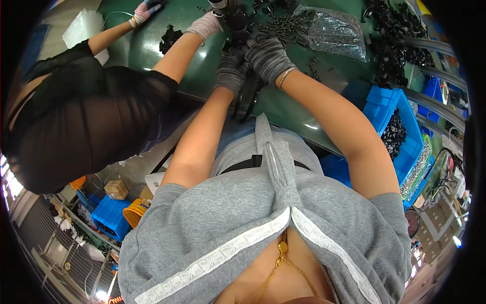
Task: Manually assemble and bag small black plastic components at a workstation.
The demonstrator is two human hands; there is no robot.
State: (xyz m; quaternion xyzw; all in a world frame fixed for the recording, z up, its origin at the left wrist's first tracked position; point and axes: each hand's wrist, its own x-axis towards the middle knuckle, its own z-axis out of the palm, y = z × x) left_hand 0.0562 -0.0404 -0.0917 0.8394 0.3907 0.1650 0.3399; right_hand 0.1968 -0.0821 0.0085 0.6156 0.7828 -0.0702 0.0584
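Past the grey top point(228, 197), up to the desk point(286, 104), with gloved left hand point(232, 68) and right hand point(268, 55) bunched together, grip impossible to tell, black prongs point(251, 104) just below both, lengthwise toward the near edge, neither hand clearly closer.

We have a glossy green table point(292, 107) before us, and on it we see a clear plastic bag point(336, 36). Against the bag's left side lies a heap of small dark pieces point(284, 25); on our side of it, a few loose bits point(315, 72); to its right, a pile of black parts point(389, 50); well to its left, a black clump point(169, 39).
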